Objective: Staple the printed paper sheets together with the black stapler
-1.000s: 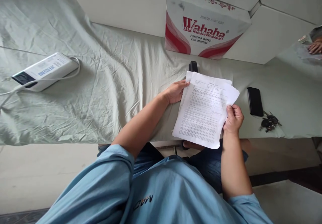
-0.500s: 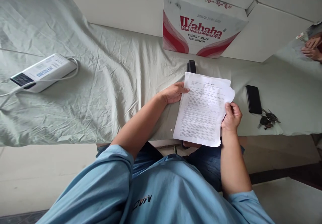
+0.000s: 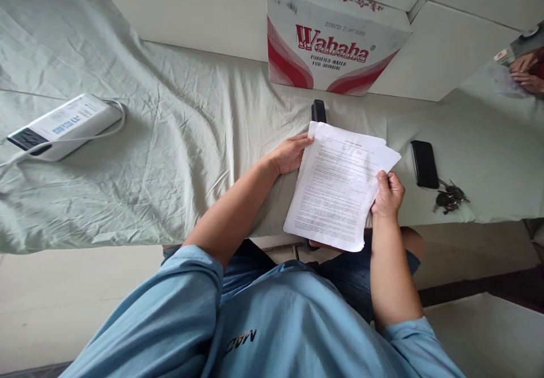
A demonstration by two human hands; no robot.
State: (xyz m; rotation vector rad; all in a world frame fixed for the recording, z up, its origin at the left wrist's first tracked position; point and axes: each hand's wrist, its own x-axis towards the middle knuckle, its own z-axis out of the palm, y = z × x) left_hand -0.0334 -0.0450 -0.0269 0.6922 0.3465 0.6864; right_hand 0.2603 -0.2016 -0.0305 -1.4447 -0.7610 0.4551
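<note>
Printed paper sheets [image 3: 331, 191] form a loose stack between my hands, over the front edge of the cloth-covered table. On the stack's left edge, my left hand [image 3: 289, 154] grips near the upper corner, thumb on top and fingers underneath. My right hand [image 3: 388, 194] pinches the right edge, thumb on top and fingers curled. The sheets are fanned unevenly, their corners sticking out at the upper right. Just beyond the top edge lies a black stapler-like object [image 3: 318, 111], partly covered by the paper.
A Wahaha water carton [image 3: 335, 43] stands behind, beside white boxes [image 3: 191, 9]. To the right lie a black phone [image 3: 425, 164] and a bunch of keys [image 3: 451, 198]. A white power strip-like device [image 3: 68, 126] with a cable sits left. Another person's hands [image 3: 527, 72] show far right.
The sheets have spread further apart at the upper right and tilted slightly. My left hand sits a little higher on the left edge. The whole view has shifted slightly.
</note>
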